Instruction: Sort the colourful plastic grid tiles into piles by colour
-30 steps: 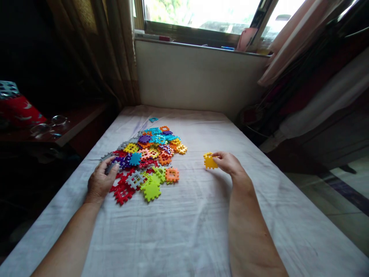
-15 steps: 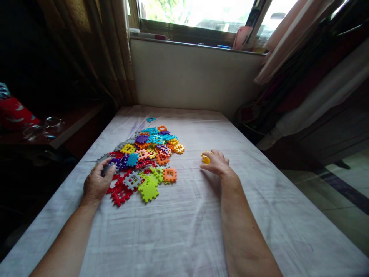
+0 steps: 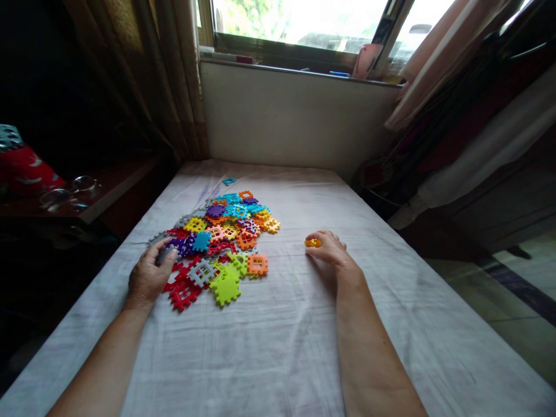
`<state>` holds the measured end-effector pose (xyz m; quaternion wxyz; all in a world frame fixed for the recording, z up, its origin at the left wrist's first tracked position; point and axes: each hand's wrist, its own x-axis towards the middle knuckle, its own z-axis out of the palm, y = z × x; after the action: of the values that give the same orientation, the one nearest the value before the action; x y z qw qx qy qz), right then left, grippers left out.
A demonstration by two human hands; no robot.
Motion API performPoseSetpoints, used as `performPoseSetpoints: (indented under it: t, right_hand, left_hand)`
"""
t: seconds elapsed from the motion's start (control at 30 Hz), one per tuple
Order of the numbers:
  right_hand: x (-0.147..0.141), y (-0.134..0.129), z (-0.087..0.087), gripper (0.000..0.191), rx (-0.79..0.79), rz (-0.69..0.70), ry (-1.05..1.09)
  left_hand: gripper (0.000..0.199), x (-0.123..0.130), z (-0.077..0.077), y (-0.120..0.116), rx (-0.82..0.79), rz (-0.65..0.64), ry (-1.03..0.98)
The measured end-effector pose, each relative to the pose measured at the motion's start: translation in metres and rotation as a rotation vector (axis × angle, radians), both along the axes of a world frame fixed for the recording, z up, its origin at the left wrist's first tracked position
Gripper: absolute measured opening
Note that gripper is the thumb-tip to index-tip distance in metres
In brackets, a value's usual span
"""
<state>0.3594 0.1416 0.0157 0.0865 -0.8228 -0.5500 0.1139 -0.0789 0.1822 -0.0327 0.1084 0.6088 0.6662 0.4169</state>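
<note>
On the white sheet lies a heap of notched, interlocking plastic building tiles (image 3: 226,289) in red, green, purple, blue, orange, yellow and grey. At the heap's left edge is my left hand (image 3: 147,277), thumb and fingers curved round a grey tile (image 3: 162,255) that is partly hidden. My right hand (image 3: 329,250) is apart from the heap, to its right. It pinches a yellow interlocking tile (image 3: 313,243) between thumb and fingers, tilted nearly edge-on to my view.
One blue tile (image 3: 229,181) lies by itself behind the heap. Left of the bed, a dark table (image 3: 108,194) bears a pair of glasses (image 3: 69,194) and a red patterned object (image 3: 26,168). A wall (image 3: 295,116) with a window stands at the far end, and hanging clothes (image 3: 464,150) are at right.
The yellow tile in my right hand has turned to a flatter, more edge-on angle, and the fingers have closed in on it. My left hand stays by the heap.
</note>
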Motion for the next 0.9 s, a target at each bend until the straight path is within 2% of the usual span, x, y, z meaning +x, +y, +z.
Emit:
performPoseSetpoints:
  t: [0.1,0.23,0.33,0.43,0.57,0.7,0.9]
  right_hand:
    - [-0.012,0.003,0.003,0.028,0.092,0.018,-0.02]
    - [-0.041,0.014,0.0,0.03,0.229,0.144,-0.019]
    - [-0.064,0.027,-0.006,0.036,0.234,0.203,-0.002]
    - [-0.079,0.042,-0.012,0.038,0.23,0.19,0.015]
    - [-0.087,0.055,-0.017,0.037,0.215,0.169,0.05]
    - [-0.088,0.054,-0.024,0.03,0.23,0.157,0.047]
    - [-0.083,0.034,-0.028,0.023,0.269,0.345,0.116]
  left_hand:
    - [0.044,0.001,0.0,0.0,0.001,0.005,0.002]
    - [0.046,0.002,0.002,-0.001,-0.015,0.008,-0.008]
    - [0.047,0.002,0.004,-0.001,-0.022,-0.007,-0.008]
    - [0.044,0.002,0.005,-0.002,-0.018,-0.013,-0.011]
    - [0.048,0.002,0.005,-0.002,-0.032,-0.001,-0.016]
    - [0.053,0.002,0.005,-0.002,-0.047,-0.01,-0.012]
    - [0.052,0.001,0.003,-0.001,-0.047,-0.007,-0.004]
